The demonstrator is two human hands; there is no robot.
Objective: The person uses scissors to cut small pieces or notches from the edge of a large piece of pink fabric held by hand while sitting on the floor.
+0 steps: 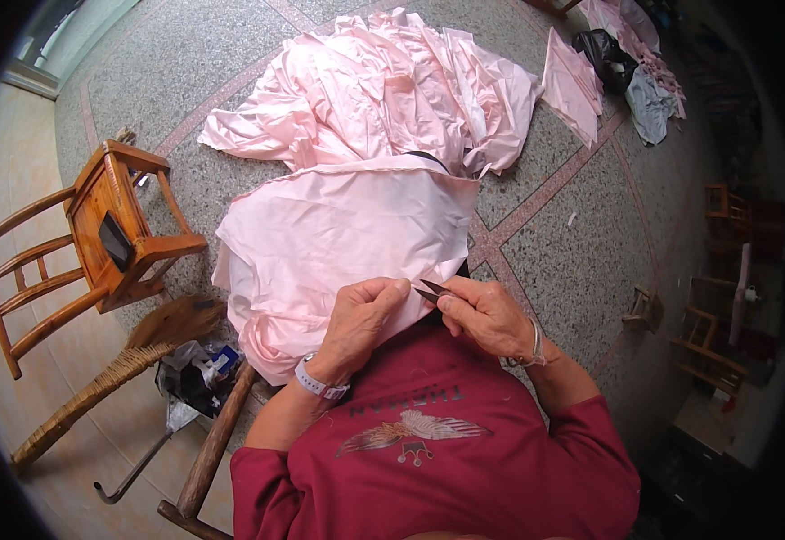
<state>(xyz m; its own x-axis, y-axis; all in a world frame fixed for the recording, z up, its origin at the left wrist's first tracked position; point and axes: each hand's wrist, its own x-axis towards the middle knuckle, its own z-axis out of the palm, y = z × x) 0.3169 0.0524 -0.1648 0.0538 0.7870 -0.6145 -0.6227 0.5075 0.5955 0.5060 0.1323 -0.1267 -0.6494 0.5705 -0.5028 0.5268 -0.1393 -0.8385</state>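
Note:
Pink fabric [352, 229] lies spread over my lap, with a seamed edge along its far side. My left hand [365, 314] pinches the near right part of this cloth between thumb and fingers. Small dark-bladed thread snips [433, 291] are in my right hand [483, 314], their two blades parted and pointing left at the pinched cloth, close to my left fingertips. The handle of the snips is hidden inside my right fingers. Beyond my lap, a large crumpled heap of pink fabric [392, 94] rests on the floor.
A wooden chair [95, 223] with a dark flat object [115, 241] on its seat stands at left. Below it are a straw broom [95, 398] and a long-handled dustpan [183, 415] holding rubbish. More pink cloth [571, 88] and a black plastic bag [605, 61] lie at upper right. Small stools stand farther right.

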